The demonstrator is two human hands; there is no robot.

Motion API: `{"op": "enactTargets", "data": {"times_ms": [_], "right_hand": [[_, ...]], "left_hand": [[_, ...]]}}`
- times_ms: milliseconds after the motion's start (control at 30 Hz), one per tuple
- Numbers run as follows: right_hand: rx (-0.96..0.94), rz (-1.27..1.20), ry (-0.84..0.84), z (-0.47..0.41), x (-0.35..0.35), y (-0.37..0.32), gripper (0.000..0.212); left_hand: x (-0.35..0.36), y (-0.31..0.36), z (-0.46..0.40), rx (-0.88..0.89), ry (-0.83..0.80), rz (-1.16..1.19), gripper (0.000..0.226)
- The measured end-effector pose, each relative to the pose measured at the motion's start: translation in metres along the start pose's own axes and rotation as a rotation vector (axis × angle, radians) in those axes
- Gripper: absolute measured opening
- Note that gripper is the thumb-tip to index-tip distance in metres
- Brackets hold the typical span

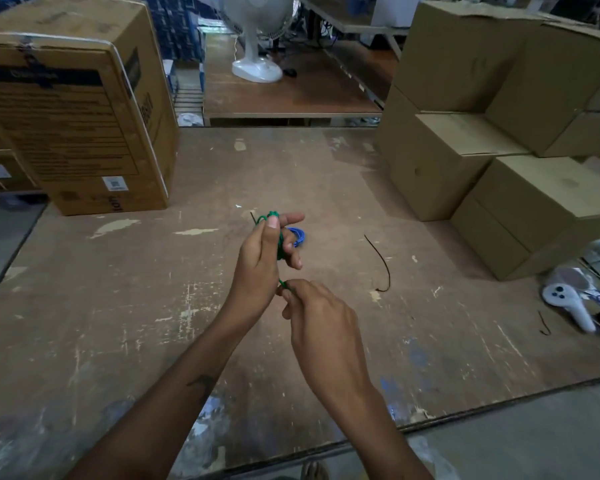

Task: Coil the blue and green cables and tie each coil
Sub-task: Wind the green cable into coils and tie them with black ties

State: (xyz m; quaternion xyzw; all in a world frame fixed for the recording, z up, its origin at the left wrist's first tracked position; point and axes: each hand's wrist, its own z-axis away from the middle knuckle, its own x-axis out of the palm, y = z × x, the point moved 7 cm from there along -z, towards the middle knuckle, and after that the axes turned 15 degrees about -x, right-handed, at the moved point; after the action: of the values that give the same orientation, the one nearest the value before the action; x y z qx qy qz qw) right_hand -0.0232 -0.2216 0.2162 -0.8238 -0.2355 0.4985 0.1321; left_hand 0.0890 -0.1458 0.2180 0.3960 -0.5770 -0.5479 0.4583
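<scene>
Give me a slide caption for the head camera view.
Left hand holds the green cable coil while right hand pinches its tail.

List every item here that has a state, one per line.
green cable: partly coiled, held above the table
left hand: grips the green coil
right hand: pinches the cable's loose end
blue cable: coiled, lying on the table
black tie: loose on the table, unused

Print on the large cardboard box (73, 109) is too blurred to read.
</scene>
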Motion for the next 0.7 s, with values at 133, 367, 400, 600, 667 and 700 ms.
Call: {"op": "enactTargets", "data": {"times_ms": [133, 367, 400, 600, 667, 700], "right_hand": [[-0.052, 0.131, 0.23, -0.012, -0.045, 0.004, 0.008], [0.077, -0.009, 0.292, -0.03, -0.074, 0.041, 0.016], [0.097, -0.008, 0.268, -0.031, -0.071, 0.045, 0.018], [0.061, -0.158, 0.355, -0.012, -0.054, 0.035, 0.006], [-0.012, -0.116, 0.328, -0.005, -0.05, 0.029, 0.013], [-0.039, -0.106, 0.289, -0.003, -0.045, 0.029, 0.018]], "left_hand": [[0.012, -0.012, 0.015, 0.064, -0.092, -0.275, 0.042], [0.018, -0.028, 0.044, -0.087, -0.181, -0.186, 0.051], [0.02, -0.03, 0.048, -0.129, -0.173, -0.113, 0.052], [0.023, -0.03, 0.041, -0.371, -0.045, 0.214, 0.044], [0.017, -0.031, 0.031, -0.411, -0.033, 0.292, 0.039], [0.014, -0.033, 0.027, -0.434, -0.044, 0.332, 0.037]]}}
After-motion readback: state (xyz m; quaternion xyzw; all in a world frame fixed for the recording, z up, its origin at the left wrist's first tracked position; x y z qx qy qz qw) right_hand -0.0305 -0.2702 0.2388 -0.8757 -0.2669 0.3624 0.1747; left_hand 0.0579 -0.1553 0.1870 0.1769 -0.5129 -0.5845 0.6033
